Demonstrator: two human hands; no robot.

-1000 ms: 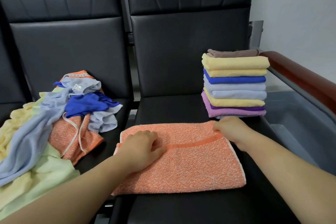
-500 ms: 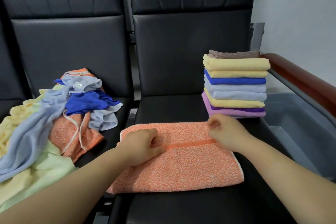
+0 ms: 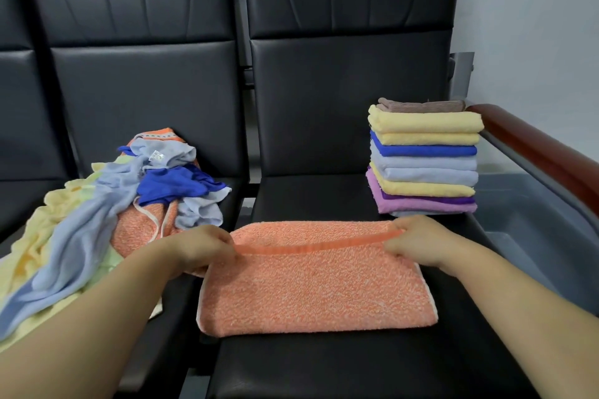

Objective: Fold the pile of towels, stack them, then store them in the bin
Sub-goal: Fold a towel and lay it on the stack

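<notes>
An orange towel lies partly folded on the right black seat. My left hand pinches its plain orange band at the left end, and my right hand pinches the same band at the right end. The band is pulled taut between them and lifted slightly. Behind my right hand stands a stack of folded towels in yellow, blue, pale blue and purple, with a brown one on top. A loose pile of unfolded towels covers the left seat. The grey bin sits to the right, below the armrest.
A wooden armrest runs along the right side, between the seat and the bin. Black seat backs rise behind everything. Bare black seat cushion shows in front of the orange towel. A pale wall is at the far right.
Both hands have shifted from resting on the towel to pinching the orange band at its two ends. The band now looks raised and stretched between them.
</notes>
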